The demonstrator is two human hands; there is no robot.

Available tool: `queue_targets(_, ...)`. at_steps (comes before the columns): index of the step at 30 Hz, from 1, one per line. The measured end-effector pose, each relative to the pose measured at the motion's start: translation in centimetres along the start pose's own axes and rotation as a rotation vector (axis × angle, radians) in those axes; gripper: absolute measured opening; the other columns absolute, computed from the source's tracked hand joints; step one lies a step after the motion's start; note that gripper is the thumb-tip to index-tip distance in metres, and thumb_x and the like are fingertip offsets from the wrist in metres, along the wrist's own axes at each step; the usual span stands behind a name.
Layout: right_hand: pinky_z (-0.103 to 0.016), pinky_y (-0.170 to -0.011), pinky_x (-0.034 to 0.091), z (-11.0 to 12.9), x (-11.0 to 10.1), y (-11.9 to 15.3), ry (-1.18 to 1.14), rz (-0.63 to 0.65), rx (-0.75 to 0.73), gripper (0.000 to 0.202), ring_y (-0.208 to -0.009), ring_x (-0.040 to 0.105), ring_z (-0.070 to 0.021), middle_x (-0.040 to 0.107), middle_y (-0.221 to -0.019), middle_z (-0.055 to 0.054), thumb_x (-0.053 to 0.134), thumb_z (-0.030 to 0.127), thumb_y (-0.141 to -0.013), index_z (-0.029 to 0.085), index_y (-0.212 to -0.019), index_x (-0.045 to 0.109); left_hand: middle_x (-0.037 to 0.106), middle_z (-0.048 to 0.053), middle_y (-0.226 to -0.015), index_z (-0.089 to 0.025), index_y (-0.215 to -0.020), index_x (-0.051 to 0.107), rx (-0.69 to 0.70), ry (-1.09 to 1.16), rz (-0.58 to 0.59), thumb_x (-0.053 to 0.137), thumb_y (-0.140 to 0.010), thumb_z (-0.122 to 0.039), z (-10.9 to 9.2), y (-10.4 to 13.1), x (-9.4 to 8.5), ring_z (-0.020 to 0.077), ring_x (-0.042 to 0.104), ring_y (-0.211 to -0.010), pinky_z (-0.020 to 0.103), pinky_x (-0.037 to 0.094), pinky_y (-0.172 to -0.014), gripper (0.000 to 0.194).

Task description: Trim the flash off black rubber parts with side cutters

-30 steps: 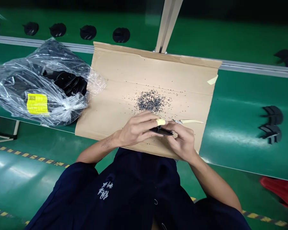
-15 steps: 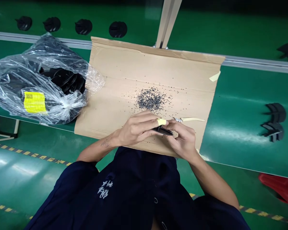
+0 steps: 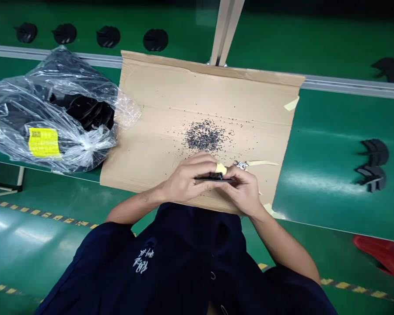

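Between my hands is a thin black plastic part, seen nearly edge-on over the front of the cardboard sheet. My left hand is closed on its left side, and one finger wears a yellow cover. On the right side, my right hand pinches the same part with thumb and fingers. Much of the part is hidden by my fingers. Just beyond my right hand lie nippers with pale handles. A pile of small black bits is spread on the cardboard ahead of my hands.
To the left, a clear plastic bag with a yellow label holds black parts. Several black parts line the surface behind the rail. More black parts lie at right. An upright post stands at the back.
My right hand has moved slightly left, closer to my left hand. The black part has turned from slanting to nearly level, and more of its edge shows.
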State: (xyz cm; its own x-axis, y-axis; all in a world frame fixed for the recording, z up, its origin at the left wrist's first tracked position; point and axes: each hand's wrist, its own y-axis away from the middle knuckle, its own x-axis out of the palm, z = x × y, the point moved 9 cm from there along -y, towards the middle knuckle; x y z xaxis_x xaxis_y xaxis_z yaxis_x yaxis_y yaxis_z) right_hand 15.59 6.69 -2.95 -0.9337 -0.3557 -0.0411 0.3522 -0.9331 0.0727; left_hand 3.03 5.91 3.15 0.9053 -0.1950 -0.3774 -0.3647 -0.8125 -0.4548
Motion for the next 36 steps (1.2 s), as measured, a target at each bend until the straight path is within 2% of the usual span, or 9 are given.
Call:
queue_targets(5,-0.04,-0.086,0.062,2.2,-1.2,0.3,0.252,-0.101,-0.233,0.024,-0.093,0.073,-0.0233,0.077,-0.1,-0.008,0.078,0.043,-0.088,0.024,-0.103,0.074,0.073,0.005,-0.098,-0.021,-0.111,0.073,-0.057,-0.008,-0.064,0.073,-0.093,-0.031,1.1,0.4,-0.6,0.0151,0.067,-0.089,0.03,0.056,-0.079,0.02)
queue_targets(8,-0.037,-0.082,0.062,4.0,-1.3,0.8,0.318,-0.08,-0.406,0.009,-0.091,0.074,-0.022,0.078,-0.102,-0.009,0.074,0.027,-0.092,0.024,-0.1,0.076,0.074,0.006,-0.094,-0.018,-0.106,0.073,-0.081,0.04,-0.098,0.079,-0.089,-0.033,1.5,0.5,-0.7,0.0153,0.068,-0.086,0.029,0.057,-0.079,0.024)
queue_targets(15,-0.031,-0.072,0.062,3.7,-0.2,-0.3,0.092,0.1,-0.31,0.007,-0.075,0.074,-0.0178,0.078,-0.086,-0.005,0.083,0.029,-0.084,0.024,-0.083,0.078,0.067,0.001,-0.083,-0.018,-0.085,0.066,-0.261,0.38,0.142,0.082,-0.085,-0.031,2.5,0.3,1.1,0.0117,0.064,-0.076,0.023,0.053,-0.07,0.021)
queue_targets(20,-0.029,-0.068,0.061,4.3,-0.5,0.1,0.133,0.039,-0.381,0.004,-0.075,0.074,-0.0164,0.079,-0.089,-0.005,0.082,0.022,-0.085,0.023,-0.084,0.079,0.071,0.007,-0.096,-0.018,-0.097,0.071,-0.314,0.558,0.172,0.08,-0.081,-0.057,3.4,0.9,0.9,0.0179,0.071,-0.091,0.03,0.059,-0.083,0.044)
queue_targets(23,-0.03,-0.067,0.062,4.3,-0.7,0.2,0.193,0.031,-0.377,0.002,-0.075,0.073,-0.0169,0.078,-0.088,-0.005,0.08,0.022,-0.087,0.023,-0.087,0.078,0.074,0.013,-0.102,-0.016,-0.101,0.076,-0.392,0.702,0.2,0.059,-0.085,-0.076,4.2,1.3,1.3,0.0226,0.073,-0.097,0.036,0.061,-0.089,0.064)
queue_targets(25,-0.03,-0.069,0.062,4.6,-0.6,0.2,0.21,0.045,-0.391,0.004,-0.076,0.073,-0.0168,0.077,-0.087,-0.005,0.08,0.021,-0.087,0.022,-0.09,0.078,0.075,0.012,-0.097,-0.015,-0.097,0.077,-0.478,0.74,0.172,0.059,-0.089,-0.072,5.0,1.6,1.5,0.0203,0.074,-0.091,0.033,0.061,-0.085,0.061)
queue_targets(28,-0.031,-0.075,0.062,5.2,-0.5,0.2,0.222,0.052,-0.431,0.013,-0.083,0.074,-0.0175,0.077,-0.092,-0.005,0.082,0.018,-0.084,0.022,-0.096,0.078,0.075,0.007,-0.09,-0.014,-0.091,0.077,-0.565,0.739,0.107,0.081,-0.082,-0.052,5.7,2.0,1.6,0.0152,0.072,-0.082,0.024,0.058,-0.075,0.039)
queue_targets(31,-0.031,-0.077,0.062,5.6,-0.6,0.2,0.245,0.052,-0.468,0.012,-0.087,0.074,-0.0176,0.077,-0.097,-0.007,0.079,0.018,-0.087,0.022,-0.097,0.078,0.074,0.005,-0.087,-0.014,-0.088,0.078,-0.548,0.771,0.08,0.084,-0.082,-0.041,5.4,2.0,1.6,0.0122,0.07,-0.079,0.02,0.056,-0.071,0.027)
queue_targets(36,-0.024,-0.066,0.059,5.5,0.2,0.5,0.185,0.167,-0.539,0.003,-0.075,0.071,-0.0132,0.074,-0.088,-0.005,0.077,0.022,-0.09,0.02,-0.092,0.077,0.072,0.004,-0.083,-0.015,-0.087,0.079,-0.487,0.826,0.232,0.082,-0.085,-0.038,4.1,1.9,2.2,0.011,0.069,-0.074,0.018,0.054,-0.067,0.024)
